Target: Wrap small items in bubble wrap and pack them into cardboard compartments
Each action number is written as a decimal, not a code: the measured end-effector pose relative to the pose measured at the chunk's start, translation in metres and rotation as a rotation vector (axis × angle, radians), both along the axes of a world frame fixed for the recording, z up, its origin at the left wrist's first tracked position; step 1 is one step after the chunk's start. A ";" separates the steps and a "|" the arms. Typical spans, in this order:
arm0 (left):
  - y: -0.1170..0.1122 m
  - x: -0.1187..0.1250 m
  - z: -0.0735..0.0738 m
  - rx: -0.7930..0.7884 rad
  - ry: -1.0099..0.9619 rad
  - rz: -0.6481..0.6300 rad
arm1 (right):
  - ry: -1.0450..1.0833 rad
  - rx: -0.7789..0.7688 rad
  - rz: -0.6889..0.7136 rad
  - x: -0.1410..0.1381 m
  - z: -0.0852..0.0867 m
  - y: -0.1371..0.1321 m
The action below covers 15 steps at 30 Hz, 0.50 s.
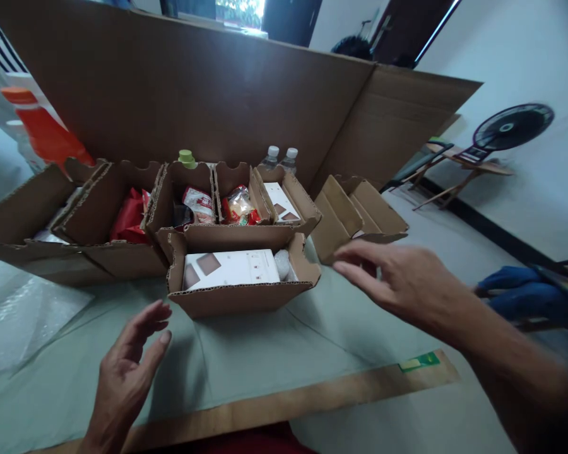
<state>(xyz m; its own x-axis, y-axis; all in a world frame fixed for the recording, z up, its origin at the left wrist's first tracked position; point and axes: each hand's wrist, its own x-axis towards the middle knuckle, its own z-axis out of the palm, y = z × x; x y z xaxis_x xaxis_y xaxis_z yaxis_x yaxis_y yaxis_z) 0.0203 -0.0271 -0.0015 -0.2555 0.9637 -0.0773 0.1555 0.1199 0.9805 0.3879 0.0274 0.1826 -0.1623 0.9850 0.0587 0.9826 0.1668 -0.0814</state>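
Observation:
In front of me on the table stands an open cardboard tray (246, 299). Inside it lie a white printed box (231, 268) and, at its right end, a bundle in bubble wrap (283, 265). My left hand (127, 359) hovers at the tray's lower left, fingers apart and holding nothing. To the tray's right is my right hand (392, 277), thumb and fingers separated with a gap showing between them. It is near an open cardboard bin (338, 214) on the table's right side and appears to hold nothing.
Behind the tray runs a row of cardboard bins (118, 261) with red packets (131, 217), snack bags (240, 205) and another white box (280, 202). Bubble wrap (23, 315) lies left. A tall cardboard panel (218, 88), orange bottle (47, 129) and fan (506, 128) stand beyond.

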 end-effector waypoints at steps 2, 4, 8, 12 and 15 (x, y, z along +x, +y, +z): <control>0.011 0.007 0.004 0.022 -0.043 0.006 | 0.301 -0.078 0.007 0.016 -0.038 -0.011; 0.023 0.021 0.006 0.039 -0.083 -0.060 | 0.529 -0.119 0.007 0.012 -0.085 -0.012; 0.034 0.055 0.004 0.116 -0.074 -0.179 | 0.796 -0.090 0.024 -0.025 -0.156 -0.013; -0.005 0.058 -0.009 0.071 -0.021 -0.179 | 0.826 0.048 -0.061 -0.040 -0.171 -0.055; -0.052 0.032 -0.020 -0.053 -0.008 -0.077 | 0.825 0.014 -0.033 -0.051 -0.167 -0.083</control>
<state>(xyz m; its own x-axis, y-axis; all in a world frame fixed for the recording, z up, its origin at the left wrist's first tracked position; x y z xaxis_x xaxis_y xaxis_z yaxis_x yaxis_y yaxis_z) 0.0526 -0.0793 -0.0215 -0.1802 0.9749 -0.1307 0.1580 0.1599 0.9744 0.3374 -0.0556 0.0154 -0.0322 0.9868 0.1588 0.6123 0.1451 -0.7772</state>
